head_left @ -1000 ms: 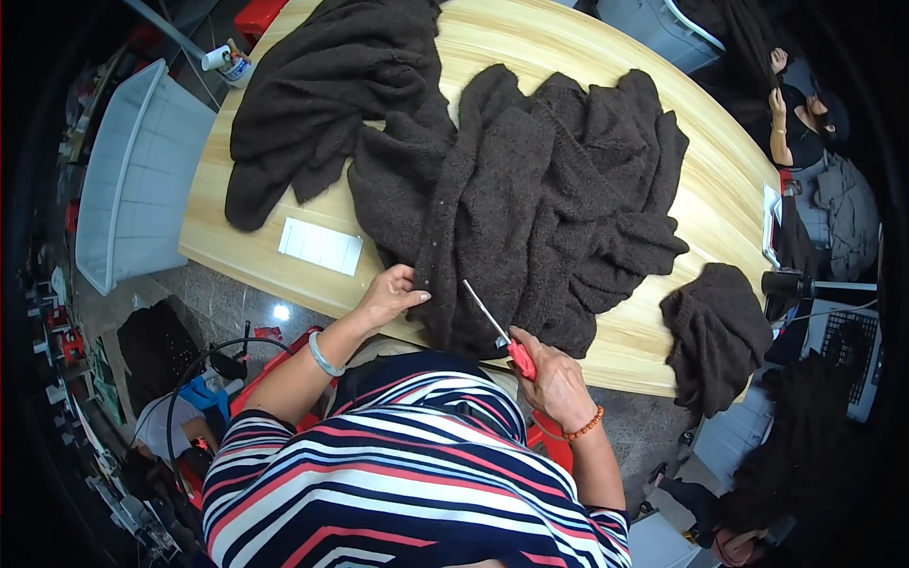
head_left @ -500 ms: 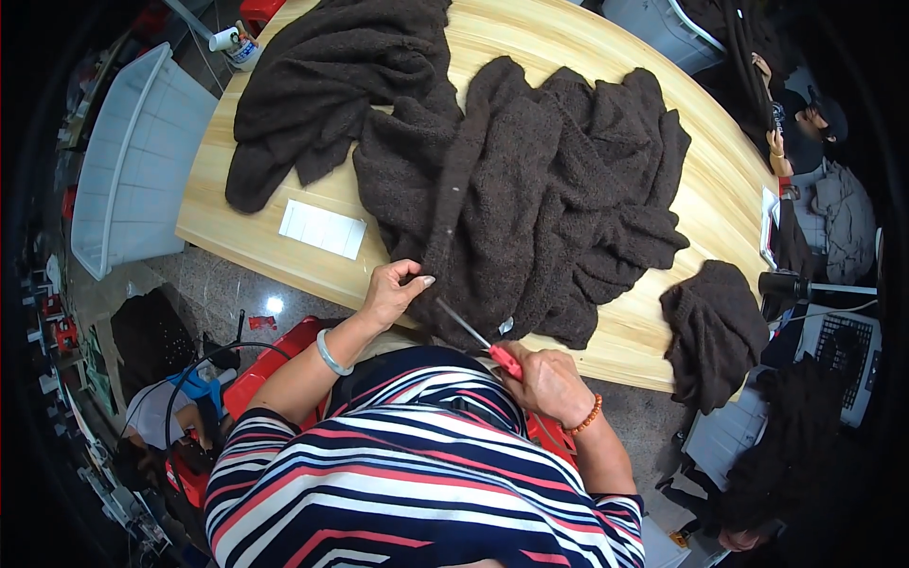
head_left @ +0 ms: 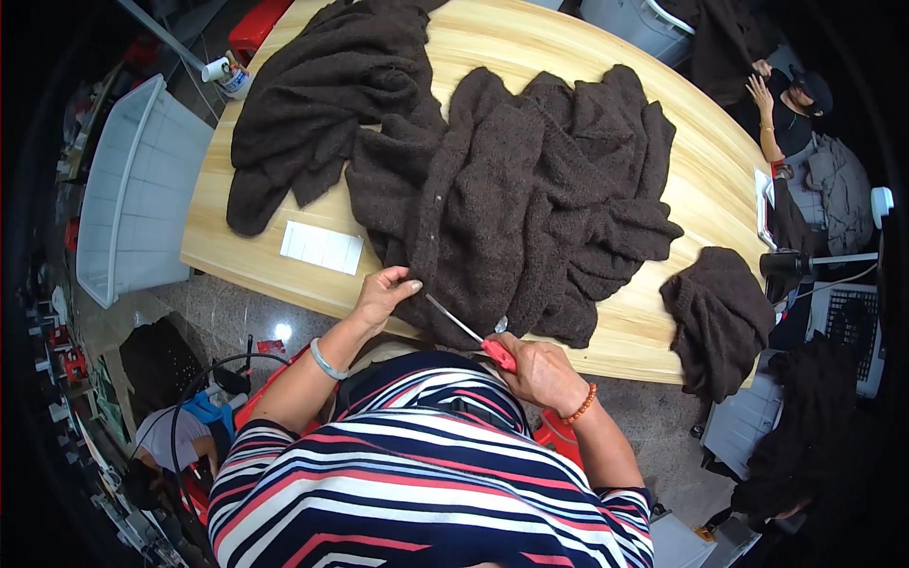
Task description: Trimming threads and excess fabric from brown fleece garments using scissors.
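A dark brown knitted garment [head_left: 483, 208] lies bunched across the front of the wooden table. At its near left edge, my left hand [head_left: 381, 298] pinches a bit of the knit between thumb and fingers. My right hand [head_left: 544, 372] is closed round red-handled scissors [head_left: 496, 354]; their narrow metal blades look together and point up-left toward my left fingertips. The finger loops are hidden in my palm. By the blades, a small shiny whitish piece [head_left: 501, 324] shows on the garment.
Another brown knit [head_left: 322, 114] covers the far left of the table [head_left: 530, 28], with a white paper slip [head_left: 322, 247] near it. A smaller brown bundle [head_left: 720, 317] hangs over the right edge. A grey bin [head_left: 142, 199] stands left; a co-worker [head_left: 795, 109] sits at far right.
My view has shifted slightly. Both hands keep their hold, with the scissors' tip still near my left fingers. The co-worker's hand has lifted and opened.
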Demonstrator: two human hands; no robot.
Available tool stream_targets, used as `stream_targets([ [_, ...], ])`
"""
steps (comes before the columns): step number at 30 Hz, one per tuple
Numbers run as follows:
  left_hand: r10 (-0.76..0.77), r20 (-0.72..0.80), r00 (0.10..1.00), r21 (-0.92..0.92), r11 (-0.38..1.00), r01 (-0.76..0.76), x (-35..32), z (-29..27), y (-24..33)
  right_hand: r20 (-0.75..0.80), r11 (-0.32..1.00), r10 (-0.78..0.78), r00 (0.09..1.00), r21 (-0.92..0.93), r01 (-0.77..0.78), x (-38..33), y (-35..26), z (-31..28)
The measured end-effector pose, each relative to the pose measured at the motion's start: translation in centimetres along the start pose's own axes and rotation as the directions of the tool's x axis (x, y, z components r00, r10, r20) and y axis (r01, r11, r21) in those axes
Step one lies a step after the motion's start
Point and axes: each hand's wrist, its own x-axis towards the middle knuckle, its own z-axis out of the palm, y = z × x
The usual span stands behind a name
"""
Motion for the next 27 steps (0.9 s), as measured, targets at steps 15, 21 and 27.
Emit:
stream_targets([
  [15, 0.292, -0.016, 0.956, 0.421, 0.87, -0.258, 6.3, 1.0, 2.8, -0.265, 0.993, 0.08, 0.961, -0.062, -0.1, 2.4, 0.0, 0.8],
  [21, 0.308, 0.019, 0.951, 0.393, 0.873, -0.29, 6.4, -0.5, 1.9, -0.226, 0.991, 0.022, 0.974, -0.12, -0.05, 3.5, -0.2, 0.8],
  [27, 0.158, 0.048, 0.986, 0.281, 0.946, -0.165, 6.9, -1.6, 3.2, -0.324, 0.991, 0.131, 0.937, 0.05, -0.121, 3.9, 0.1, 0.3],
])
